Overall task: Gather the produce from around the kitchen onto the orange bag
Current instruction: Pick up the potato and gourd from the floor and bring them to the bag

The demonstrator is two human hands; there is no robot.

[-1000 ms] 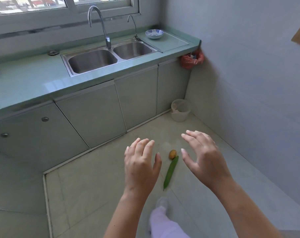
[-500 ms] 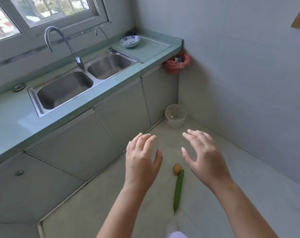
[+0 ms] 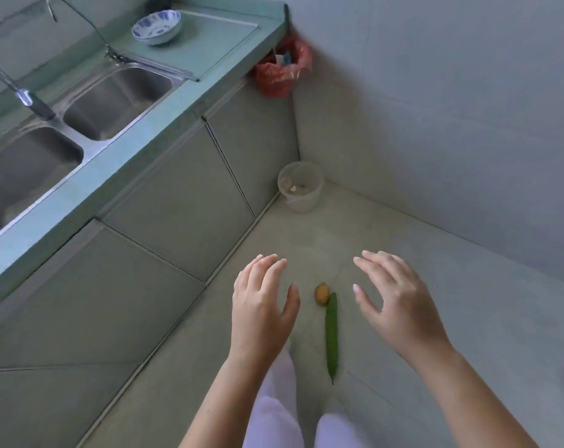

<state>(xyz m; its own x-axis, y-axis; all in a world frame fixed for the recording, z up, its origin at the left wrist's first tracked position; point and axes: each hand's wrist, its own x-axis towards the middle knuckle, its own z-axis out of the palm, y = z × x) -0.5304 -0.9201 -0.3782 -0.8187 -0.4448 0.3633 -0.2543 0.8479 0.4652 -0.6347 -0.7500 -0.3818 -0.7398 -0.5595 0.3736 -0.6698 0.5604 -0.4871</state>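
A long green vegetable [image 3: 331,334] lies on the floor tiles, pointing away from me. A small yellow-brown fruit [image 3: 321,293] rests at its far tip, touching or nearly touching it. My left hand [image 3: 261,305] hovers above the floor just left of them, fingers spread and holding nothing. To their right hangs my right hand [image 3: 393,299], also spread and holding nothing. An orange-red plastic bag [image 3: 279,72] hangs at the corner of the counter, far beyond both hands.
A translucent plastic tub [image 3: 301,187] stands on the floor in the corner. The green counter [image 3: 164,114] with a double sink [image 3: 112,95] and a blue-patterned bowl [image 3: 156,27] runs along the left. Grey cabinet doors [image 3: 177,202] sit below. My legs show at the bottom.
The view has come closer and tilted down; the produce now lies between my hands. Both hands stay spread and hold nothing.
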